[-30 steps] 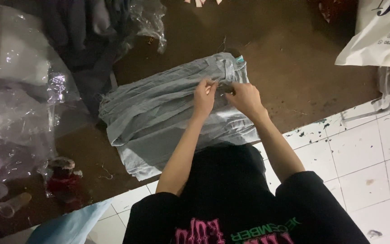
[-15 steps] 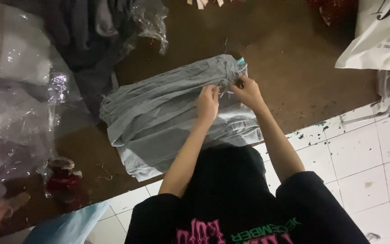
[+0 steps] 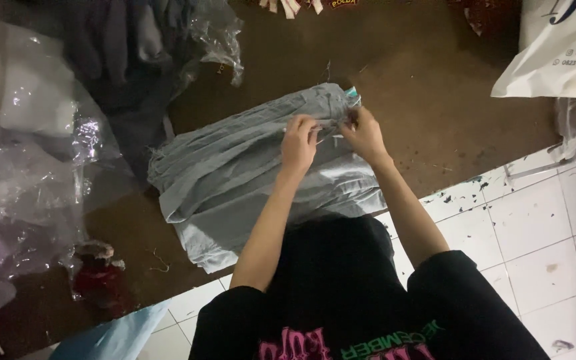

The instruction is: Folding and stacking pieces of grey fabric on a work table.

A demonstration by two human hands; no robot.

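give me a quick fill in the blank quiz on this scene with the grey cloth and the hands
1. Both hands, left and right, work at the far edge of a folded ____ cloth.
2. The cloth lies on a ____ mat, not on the tiles.
3. The floor tiles near the person are ____ with dark specks.
4. The crumpled clear plastic lies to the ____ of the cloth.

Missing words: grey; brown; white; left

Bare brown mat (image 3: 428, 87) lies open beyond and right of the grey garment (image 3: 248, 173). Clear plastic bags (image 3: 28, 173) crowd the left; white bag (image 3: 561, 53) blocks far right. Small red bottle (image 3: 98, 277) stands near-left.
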